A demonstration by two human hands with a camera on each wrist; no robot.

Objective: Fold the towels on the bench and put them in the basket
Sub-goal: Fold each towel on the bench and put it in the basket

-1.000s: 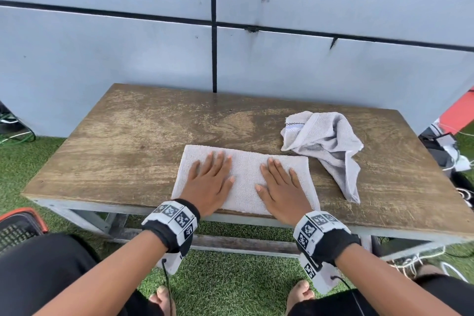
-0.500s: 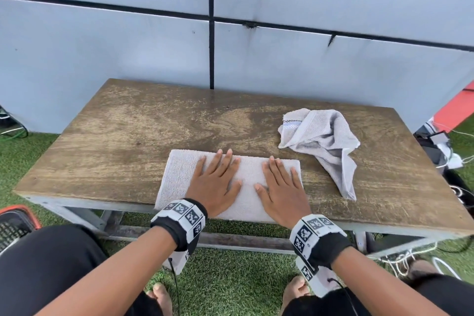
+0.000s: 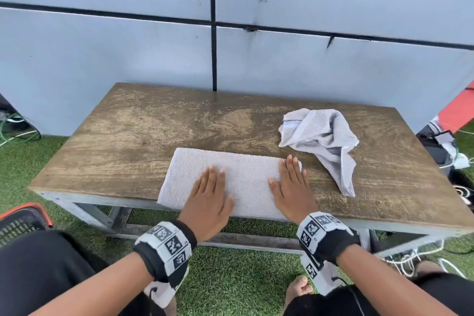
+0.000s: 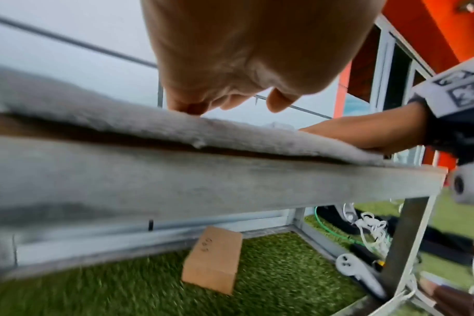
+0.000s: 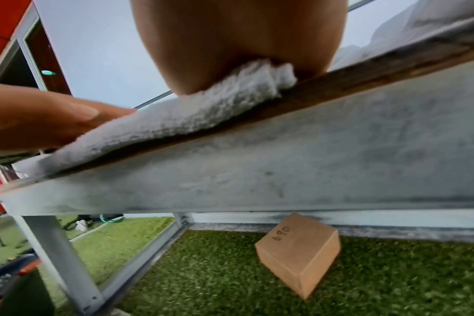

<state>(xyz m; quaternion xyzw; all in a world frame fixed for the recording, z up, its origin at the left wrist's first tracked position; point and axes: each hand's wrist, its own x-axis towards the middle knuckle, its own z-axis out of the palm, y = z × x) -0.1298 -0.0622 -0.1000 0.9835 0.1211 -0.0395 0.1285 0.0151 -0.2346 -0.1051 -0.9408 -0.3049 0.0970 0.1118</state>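
Folded towel (image 3: 238, 179) at bench (image 3: 133, 141) front edge; crumpled towel (image 3: 320, 138) behind-right (basket (image 3: 20, 220) left, on ground).

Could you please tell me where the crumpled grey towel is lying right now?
In the head view, the crumpled grey towel lies on the bench, far right, just beyond the right hand.

A cardboard box (image 5: 298, 252) under the bench bears handwritten "069".

The worktop (image 3: 143, 141) is worn, matt brown wood, scuffed pale in patches, on a dull grey painted metal frame (image 5: 284, 162). The folded towel (image 3: 246, 174) is nubbly white terry cloth; the crumpled towel (image 3: 320, 136) is softer grey cloth. A matt cardboard box (image 5: 298, 254) sits on rough artificial grass (image 5: 393, 288).
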